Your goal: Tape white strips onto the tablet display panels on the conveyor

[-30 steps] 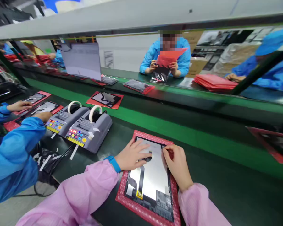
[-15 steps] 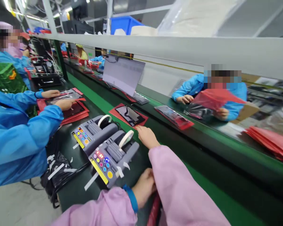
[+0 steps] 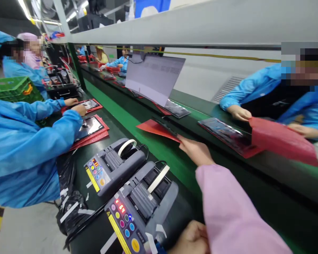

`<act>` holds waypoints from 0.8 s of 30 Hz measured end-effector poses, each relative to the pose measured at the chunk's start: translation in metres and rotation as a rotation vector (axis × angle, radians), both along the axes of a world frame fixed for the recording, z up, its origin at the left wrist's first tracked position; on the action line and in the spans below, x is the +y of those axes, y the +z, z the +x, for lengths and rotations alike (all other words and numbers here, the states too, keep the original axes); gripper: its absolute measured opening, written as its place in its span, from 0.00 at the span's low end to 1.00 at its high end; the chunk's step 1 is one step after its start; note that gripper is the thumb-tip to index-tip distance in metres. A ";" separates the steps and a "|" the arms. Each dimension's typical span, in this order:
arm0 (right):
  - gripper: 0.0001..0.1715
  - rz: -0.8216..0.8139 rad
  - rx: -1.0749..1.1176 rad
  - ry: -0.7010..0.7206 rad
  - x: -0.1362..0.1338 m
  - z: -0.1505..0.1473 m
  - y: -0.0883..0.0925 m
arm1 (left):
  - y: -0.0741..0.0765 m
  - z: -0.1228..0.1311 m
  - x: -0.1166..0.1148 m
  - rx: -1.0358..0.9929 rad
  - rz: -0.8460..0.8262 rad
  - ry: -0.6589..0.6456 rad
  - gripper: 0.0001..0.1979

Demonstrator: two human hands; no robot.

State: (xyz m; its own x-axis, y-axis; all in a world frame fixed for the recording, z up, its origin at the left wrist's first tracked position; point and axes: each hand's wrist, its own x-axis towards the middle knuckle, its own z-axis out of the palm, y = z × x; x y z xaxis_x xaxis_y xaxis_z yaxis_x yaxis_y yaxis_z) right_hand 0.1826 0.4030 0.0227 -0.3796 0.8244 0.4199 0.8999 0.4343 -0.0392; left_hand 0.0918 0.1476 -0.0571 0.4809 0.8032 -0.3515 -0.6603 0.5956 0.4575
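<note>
My right hand (image 3: 197,151), in a pink sleeve, reaches forward over the bench. Its fingers pinch the near edge of a red sheet (image 3: 155,129) with a dark flat panel (image 3: 165,126) on top. Both are tilted up, so the panel shows almost edge-on. Low in the view, my left hand (image 3: 192,238) is closed beside the nearer tape dispenser (image 3: 148,197); my right sleeve covers part of its fingers, hiding whatever they may hold. A second tape dispenser (image 3: 113,162) stands just beyond the nearer one.
A co-worker in blue (image 3: 29,141) handles panels on red sheets (image 3: 91,132) at left. Across the line another person holds a red bag (image 3: 283,139) near a panel (image 3: 222,134). A monitor (image 3: 153,77) stands beyond the green strip; a shelf (image 3: 201,24) runs overhead.
The red sheet and panel, flat before, are now lifted and tilted in my right hand. The view has shifted closer to the dispensers. The person opposite has lowered the red bag.
</note>
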 end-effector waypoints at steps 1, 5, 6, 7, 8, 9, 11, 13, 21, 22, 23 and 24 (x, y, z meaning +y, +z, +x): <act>0.19 0.045 0.007 -0.046 -0.020 0.019 0.007 | 0.005 -0.002 0.001 -0.042 0.005 -0.005 0.25; 0.19 0.220 -0.045 0.000 -0.154 0.079 0.031 | 0.026 -0.016 -0.003 -0.298 0.026 0.046 0.35; 0.20 0.212 -0.081 0.065 -0.196 0.083 0.034 | 0.029 -0.019 -0.005 -0.330 0.029 0.029 0.37; 0.23 0.185 -0.121 0.117 -0.236 0.082 0.035 | 0.031 -0.021 -0.007 -0.337 0.038 -0.009 0.38; 0.25 0.160 -0.164 0.154 -0.275 0.075 0.035 | 0.031 -0.022 -0.010 -0.317 0.050 -0.056 0.37; 0.26 0.138 -0.195 0.181 -0.309 0.065 0.033 | 0.030 -0.022 -0.013 -0.268 0.065 -0.098 0.37; 0.26 0.083 -0.194 0.138 -0.364 0.038 0.027 | 0.026 -0.022 -0.018 -0.083 0.110 -0.129 0.34; 0.24 -0.003 -0.098 0.007 -0.402 0.017 0.019 | 0.022 -0.024 -0.023 0.148 0.182 -0.109 0.31; 0.32 -0.128 1.190 -0.786 -0.515 0.027 -0.005 | 0.058 -0.052 -0.074 0.480 0.495 -0.478 0.29; 0.32 -0.177 1.342 -0.790 -0.529 0.033 -0.008 | 0.068 -0.053 -0.090 0.510 0.560 -0.550 0.28; 0.32 -0.211 1.458 -0.802 -0.543 0.040 -0.011 | 0.078 -0.052 -0.109 0.532 0.638 -0.630 0.27; 0.32 -0.224 1.538 -0.829 -0.557 0.047 -0.013 | 0.088 -0.049 -0.128 0.548 0.727 -0.708 0.26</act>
